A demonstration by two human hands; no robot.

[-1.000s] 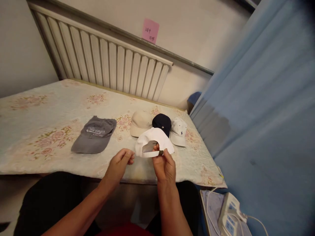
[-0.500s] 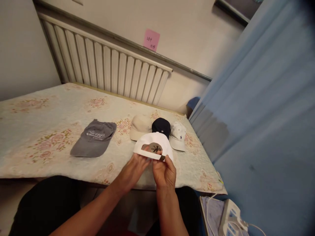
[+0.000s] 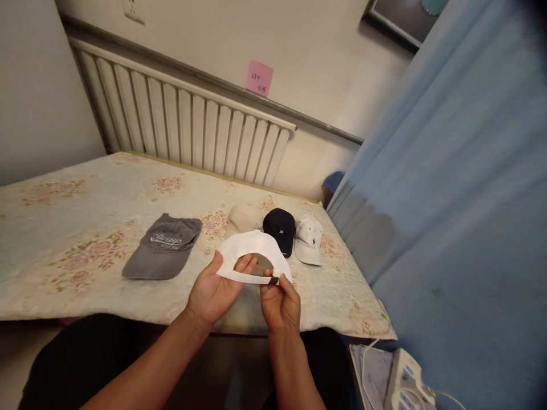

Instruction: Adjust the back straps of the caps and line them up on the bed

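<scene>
Between my two hands is a white baseball cap (image 3: 239, 244), its back opening and strap facing me, held over the near part of the bed. My left hand (image 3: 213, 290) grips the cap's left side, thumb outside and fingers reaching into the opening. With thumb and fingers, my right hand (image 3: 281, 302) pinches the strap near its dark fastener. Just beyond lie a beige cap (image 3: 244, 216), partly hidden by the white one, a black cap (image 3: 280, 228) and a white cap with a small dark logo (image 3: 309, 236). A grey cap with lettering (image 3: 164, 247) lies farther left.
A flowered sheet (image 3: 85, 199) covers the bed. Behind it stands a radiator (image 3: 183, 119) against the wall, with a pink note (image 3: 259, 78) above. A blue curtain (image 3: 427, 199) hangs at right. A power strip (image 3: 405, 378) with cords sits at lower right.
My left hand has shifted up and left round the cap's side, its thumb now on the outside. The white cap has moved slightly left and turned, hiding the mark seen through its opening.
</scene>
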